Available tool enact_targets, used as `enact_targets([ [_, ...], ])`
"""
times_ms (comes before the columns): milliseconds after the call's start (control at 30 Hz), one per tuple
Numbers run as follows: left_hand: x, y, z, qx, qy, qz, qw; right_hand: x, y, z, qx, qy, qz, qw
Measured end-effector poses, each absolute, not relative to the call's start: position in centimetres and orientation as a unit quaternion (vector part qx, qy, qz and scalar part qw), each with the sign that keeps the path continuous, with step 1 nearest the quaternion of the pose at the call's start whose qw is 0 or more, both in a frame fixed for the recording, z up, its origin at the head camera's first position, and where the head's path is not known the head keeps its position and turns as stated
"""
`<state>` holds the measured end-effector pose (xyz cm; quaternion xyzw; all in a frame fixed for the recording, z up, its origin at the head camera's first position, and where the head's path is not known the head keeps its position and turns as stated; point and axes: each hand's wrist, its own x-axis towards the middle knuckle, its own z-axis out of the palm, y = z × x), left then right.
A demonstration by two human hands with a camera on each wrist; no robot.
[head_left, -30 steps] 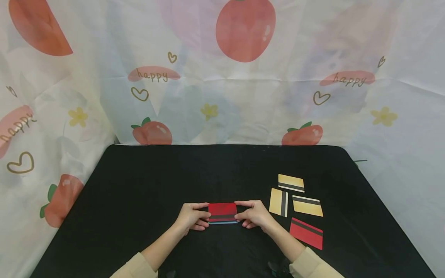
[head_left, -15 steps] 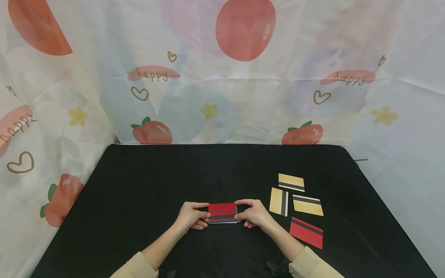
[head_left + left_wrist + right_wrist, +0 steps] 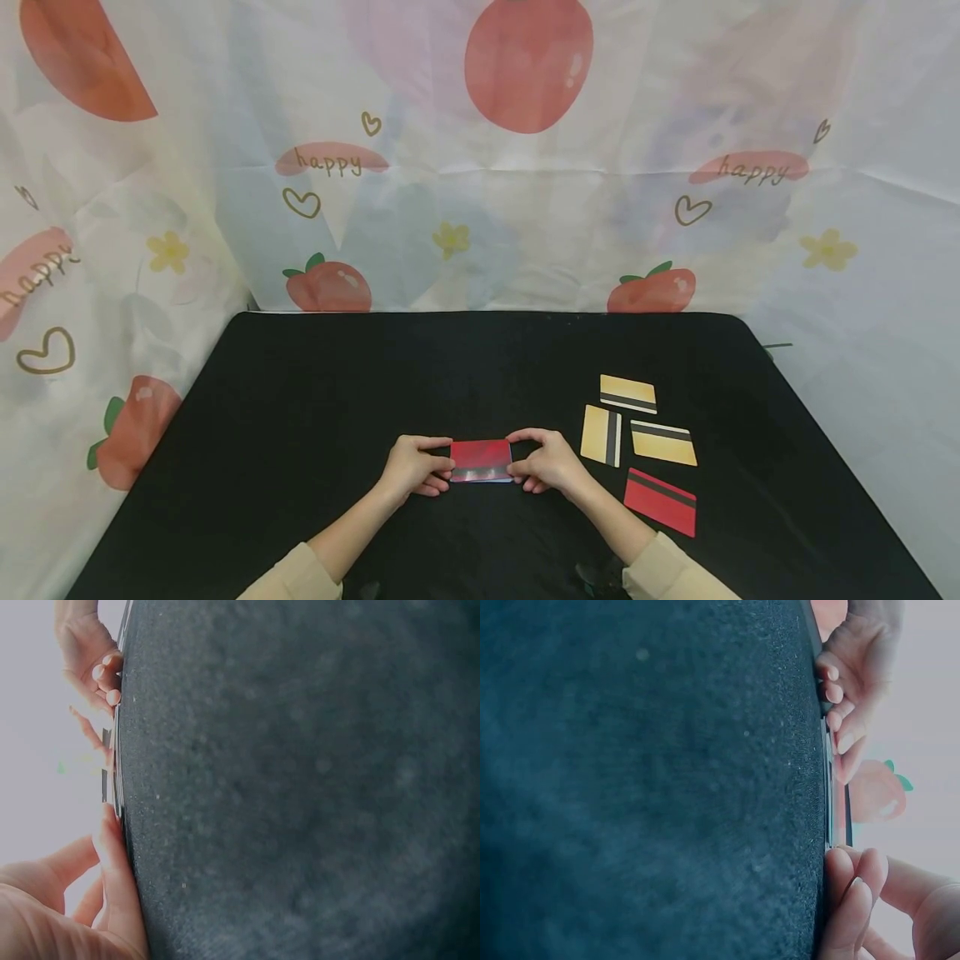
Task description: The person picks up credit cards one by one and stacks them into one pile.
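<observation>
We catch only a sliver of the blue card, the rest hidden beneath the held red card.

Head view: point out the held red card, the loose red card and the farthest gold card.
Held red card [image 3: 481, 457], head view: middle of its face.
Loose red card [image 3: 660, 506], head view: lower part of its face.
Farthest gold card [image 3: 627, 390], head view: upper part of its face.

We look at a small, curtained-off tabletop corner: a black table fills the near part, and pale cloth hangs behind its far edge and along its left and right, printed with red fruit, yellow flowers and the word "happy". Whether it's a home or studio, we can't tell.
</observation>
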<state>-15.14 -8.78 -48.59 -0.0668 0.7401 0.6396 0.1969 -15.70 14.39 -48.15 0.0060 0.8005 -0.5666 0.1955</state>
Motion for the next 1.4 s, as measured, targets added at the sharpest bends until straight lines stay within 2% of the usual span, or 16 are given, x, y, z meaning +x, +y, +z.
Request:
enact_targets([
  [700, -15.31, -8.19, -48.84, -0.064, 0.766, 0.621, 0.153, -15.74, 14.56, -48.25, 0.000, 0.799, -0.566, 0.202],
  [1200, -15.35, -8.35, -48.88, -0.073, 0.751, 0.636, 0.161, -15.86, 14.71, -48.30, -0.003, 0.789, -0.576, 0.213],
  [1400, -15.47, -8.65, -48.85, -0.079, 0.730, 0.655, 0.181, -15.78, 15.00, -47.81, 0.005, 0.772, -0.594, 0.229],
])
